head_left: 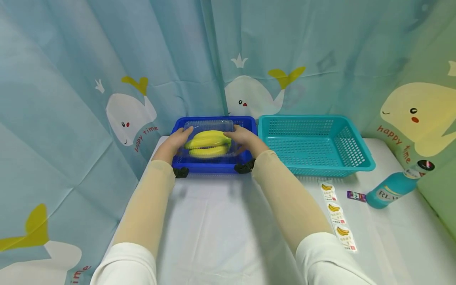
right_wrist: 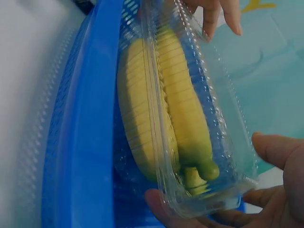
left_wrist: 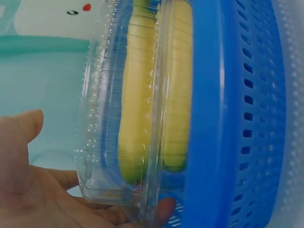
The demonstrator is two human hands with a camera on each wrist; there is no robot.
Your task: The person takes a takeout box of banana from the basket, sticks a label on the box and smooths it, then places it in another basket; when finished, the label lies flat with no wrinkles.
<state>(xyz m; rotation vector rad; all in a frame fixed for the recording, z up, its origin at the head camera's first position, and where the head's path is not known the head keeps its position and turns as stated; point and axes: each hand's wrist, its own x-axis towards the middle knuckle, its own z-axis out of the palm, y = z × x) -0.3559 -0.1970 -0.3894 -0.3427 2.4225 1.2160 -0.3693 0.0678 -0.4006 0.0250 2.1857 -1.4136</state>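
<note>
A clear plastic clamshell box [head_left: 233, 128] with yellow bananas [head_left: 208, 143] inside is at the dark blue basket [head_left: 213, 169], its lower part within the rim. My left hand [head_left: 177, 142] holds the box's left end. In the left wrist view, the left fingers [left_wrist: 114, 214] reach under and around that end, while the thumb stands off it. At the other end, my right hand [head_left: 249, 139] grips the box. The right wrist view has the right fingers [right_wrist: 166, 211] around its lower corner and the thumb raised. Whether the box touches the basket floor is hidden.
A teal basket [head_left: 299, 148] stands right beside the blue one. On the white table [head_left: 217, 221] lie a strip of banana stickers [head_left: 336, 213] and a small purple packet [head_left: 356, 196]. A blue bottle [head_left: 395, 190] is at the right. Printed curtains [head_left: 192, 59] hang behind.
</note>
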